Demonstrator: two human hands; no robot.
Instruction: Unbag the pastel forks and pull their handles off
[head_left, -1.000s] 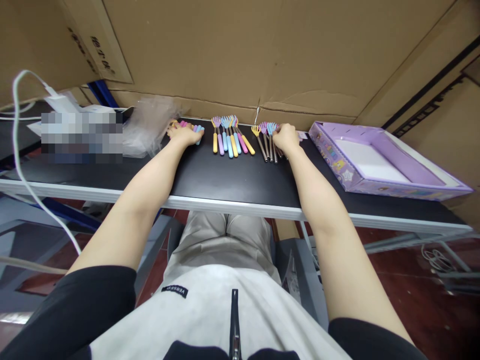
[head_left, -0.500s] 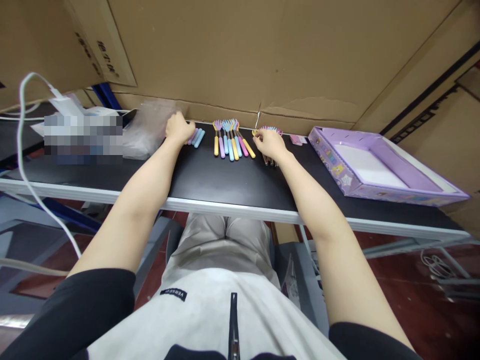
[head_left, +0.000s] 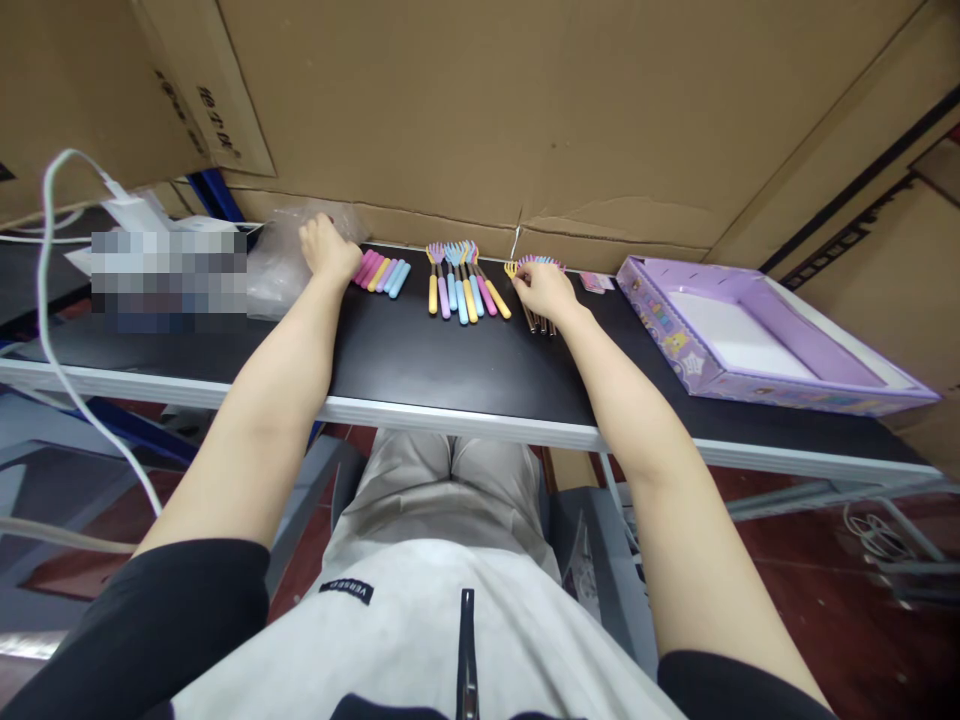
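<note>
My left hand [head_left: 327,248] lies at the back of the black table [head_left: 420,350], its fingertips against a crumpled clear plastic bag [head_left: 281,262]. The fingers are hidden behind the back of the hand. Just to its right lies a row of pastel handles [head_left: 381,272]. A group of pastel-handled forks [head_left: 461,280] lies in the middle. My right hand [head_left: 546,288] rests over a third bunch of forks with bare metal stems [head_left: 534,265], fingers curled and pinching at their heads.
An open purple toy box [head_left: 750,335] with a white insert sits at the right. A small pink item [head_left: 592,281] lies between it and the forks. Cardboard walls stand close behind. A white cable [head_left: 45,300] and charger are at the left.
My left hand has moved left off the pastel handles to the plastic bag, uncovering the handles. My right hand has shifted slightly left over the heads of the right-hand forks.
</note>
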